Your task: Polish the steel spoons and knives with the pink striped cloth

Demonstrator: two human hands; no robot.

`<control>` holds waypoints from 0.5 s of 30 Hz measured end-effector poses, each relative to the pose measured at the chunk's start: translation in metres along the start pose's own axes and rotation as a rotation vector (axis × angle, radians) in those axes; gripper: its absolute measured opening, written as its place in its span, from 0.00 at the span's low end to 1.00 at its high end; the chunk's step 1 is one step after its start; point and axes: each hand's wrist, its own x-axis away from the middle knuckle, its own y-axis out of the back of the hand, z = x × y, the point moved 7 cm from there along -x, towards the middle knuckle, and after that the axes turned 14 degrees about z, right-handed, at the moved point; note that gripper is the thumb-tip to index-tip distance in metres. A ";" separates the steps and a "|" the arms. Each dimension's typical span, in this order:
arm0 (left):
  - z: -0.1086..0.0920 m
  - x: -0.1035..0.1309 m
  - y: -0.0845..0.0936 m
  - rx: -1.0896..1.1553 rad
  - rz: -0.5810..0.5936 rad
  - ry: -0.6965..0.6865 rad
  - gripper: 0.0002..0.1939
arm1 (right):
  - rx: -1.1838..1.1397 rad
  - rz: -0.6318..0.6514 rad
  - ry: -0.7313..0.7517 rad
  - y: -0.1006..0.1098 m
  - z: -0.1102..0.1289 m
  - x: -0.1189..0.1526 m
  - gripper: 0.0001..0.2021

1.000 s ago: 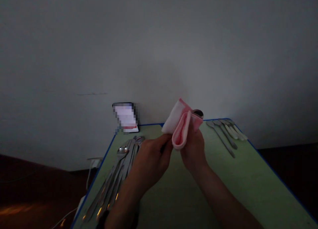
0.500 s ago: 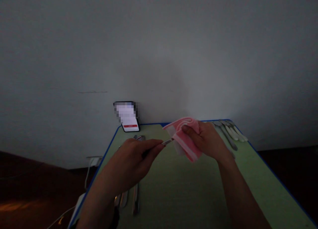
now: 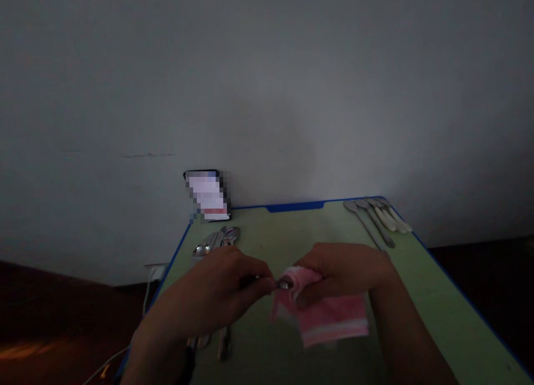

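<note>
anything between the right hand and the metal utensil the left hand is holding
Yes, the pink cloth: the right hand grips it, and its folds meet the metal utensil just beside the left hand. Any direct contact inside the folds is hidden.

No writing is legible; the phone screen (image 3: 207,194) is pixelated

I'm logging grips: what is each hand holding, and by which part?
Left hand pinches a metal utensil, exact part unclear. Right hand grips pink cloth by its bunched upper part.
</note>
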 end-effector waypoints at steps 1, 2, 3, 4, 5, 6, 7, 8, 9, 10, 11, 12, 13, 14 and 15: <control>0.005 -0.001 0.000 -0.010 0.006 0.024 0.17 | 0.038 -0.050 -0.052 0.002 -0.004 -0.005 0.11; 0.010 -0.003 0.000 -0.020 0.005 0.047 0.17 | 0.085 -0.120 -0.121 0.005 -0.008 -0.008 0.11; 0.014 -0.005 0.000 -0.029 -0.001 0.064 0.17 | 0.135 -0.194 -0.196 0.008 -0.014 -0.011 0.11; 0.018 -0.007 0.001 -0.035 -0.010 0.076 0.17 | 0.183 -0.256 -0.263 0.011 -0.018 -0.013 0.10; 0.020 -0.008 0.001 -0.036 -0.017 0.082 0.17 | 0.224 -0.296 -0.311 0.012 -0.021 -0.015 0.10; 0.021 -0.010 0.001 -0.032 -0.020 0.084 0.18 | 0.259 -0.322 -0.339 0.013 -0.024 -0.016 0.09; 0.022 -0.011 0.000 -0.025 -0.023 0.087 0.18 | 0.287 -0.335 -0.344 0.014 -0.025 -0.017 0.08; 0.022 -0.011 0.001 -0.015 -0.026 0.089 0.18 | 0.310 -0.343 -0.335 0.014 -0.025 -0.018 0.08; 0.022 -0.012 0.001 -0.006 -0.027 0.090 0.18 | 0.327 -0.350 -0.321 0.016 -0.024 -0.018 0.08; 0.022 -0.011 0.001 0.003 -0.029 0.092 0.18 | 0.336 -0.353 -0.309 0.017 -0.023 -0.017 0.09; 0.022 -0.011 0.002 0.013 -0.029 0.092 0.19 | 0.336 -0.350 -0.298 0.018 -0.023 -0.016 0.10; 0.021 -0.010 0.002 0.025 -0.026 0.090 0.19 | 0.330 -0.343 -0.291 0.019 -0.022 -0.014 0.12; 0.021 -0.009 0.002 0.040 -0.022 0.085 0.19 | 0.320 -0.332 -0.285 0.019 -0.021 -0.013 0.14; 0.022 -0.008 0.003 0.056 -0.021 0.081 0.19 | 0.312 -0.322 -0.283 0.018 -0.020 -0.012 0.15; 0.023 -0.007 0.004 0.071 -0.021 0.079 0.19 | 0.312 -0.314 -0.284 0.017 -0.018 -0.012 0.15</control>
